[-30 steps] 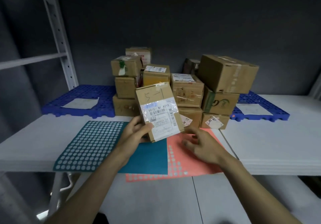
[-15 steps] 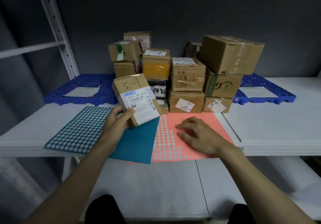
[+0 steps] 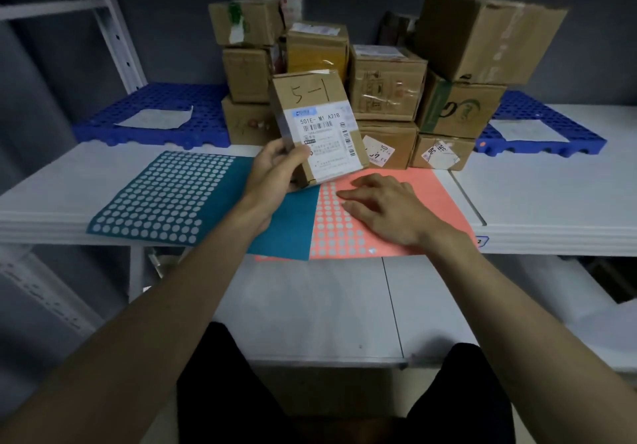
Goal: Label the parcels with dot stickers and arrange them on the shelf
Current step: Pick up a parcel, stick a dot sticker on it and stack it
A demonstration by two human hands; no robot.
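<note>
My left hand (image 3: 275,171) grips a small cardboard parcel (image 3: 317,126) marked "5-1", with a white shipping label facing me, tilted above the sticker sheets. My right hand (image 3: 382,207) rests flat on the coral dot-sticker sheet (image 3: 444,195), fingertips on its dots. A teal dot-sticker sheet (image 3: 165,195) lies to the left, overlapping the coral one. Behind them stands a stack of several cardboard parcels (image 3: 389,85) on the white shelf (image 3: 551,185).
Blue plastic pallets sit at the back left (image 3: 155,112) and back right (image 3: 537,133), each with a paper on it. A white shelf upright (image 3: 110,26) rises at the left. A lower white shelf (image 3: 310,309) lies below the front edge.
The view has tilted downward. My left hand swung the parcel left, then back to the centre; my right hand settled onto the coral sheet and its fingers spread flat.
</note>
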